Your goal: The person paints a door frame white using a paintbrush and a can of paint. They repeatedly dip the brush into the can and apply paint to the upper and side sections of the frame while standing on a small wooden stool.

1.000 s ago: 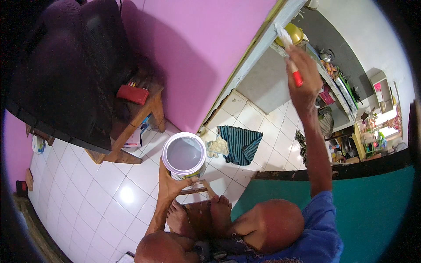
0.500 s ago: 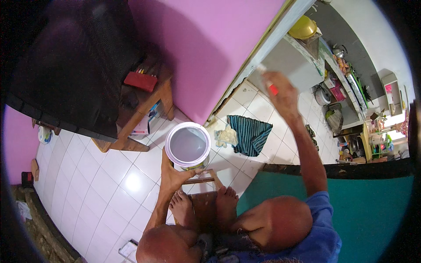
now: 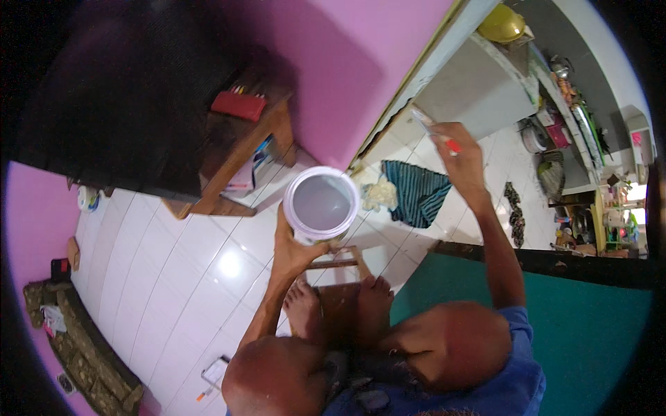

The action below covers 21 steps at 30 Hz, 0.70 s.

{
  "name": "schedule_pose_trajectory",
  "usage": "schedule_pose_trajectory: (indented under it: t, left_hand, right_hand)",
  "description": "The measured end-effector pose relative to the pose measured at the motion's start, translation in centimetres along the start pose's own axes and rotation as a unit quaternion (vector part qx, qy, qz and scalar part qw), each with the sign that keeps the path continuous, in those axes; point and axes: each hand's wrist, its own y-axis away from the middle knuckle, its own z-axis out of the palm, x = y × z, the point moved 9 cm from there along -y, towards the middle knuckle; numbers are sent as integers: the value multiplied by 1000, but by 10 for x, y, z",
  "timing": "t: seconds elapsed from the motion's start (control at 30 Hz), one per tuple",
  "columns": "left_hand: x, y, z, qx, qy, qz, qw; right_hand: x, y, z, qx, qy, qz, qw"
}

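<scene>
My left hand (image 3: 297, 251) is closed round the near left side of a white paint bucket (image 3: 321, 172), which holds pale greyish liquid. The bucket is above my bare feet, slightly tilted toward me. Out to the right, my right hand (image 3: 459, 158) grips a paintbrush (image 3: 422, 119) with a red patch on its handle. Its bristle end points away to the left, close to the pale door frame (image 3: 409, 97) at the edge of the pink wall. Whether the bristles touch the frame I cannot tell.
I squat on a wooden step (image 3: 335, 315) with a rung in front. A striped cloth (image 3: 420, 195) and a cream cloth (image 3: 379, 195) lie on the tiles. A wooden table (image 3: 243, 156) with a red case (image 3: 239, 105) stands left; a green panel (image 3: 472, 333) lies right.
The whole view has shifted, so the scene sits further right and higher. My right hand has drawn the brush nearer along the door frame. My left hand still holds the bucket.
</scene>
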Motion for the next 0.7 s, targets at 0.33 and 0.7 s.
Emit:
schedule_pose_trajectory:
  t: [0.33, 0.7]
  left_hand:
    - [4, -7, 19, -46, -67, 119, 989]
    - [22, -1, 30, -74, -89, 155, 981]
  right_hand:
    - [-113, -11, -73, -83, -328, 122, 933]
    - [-168, 10, 28, -311, -172, -40, 934]
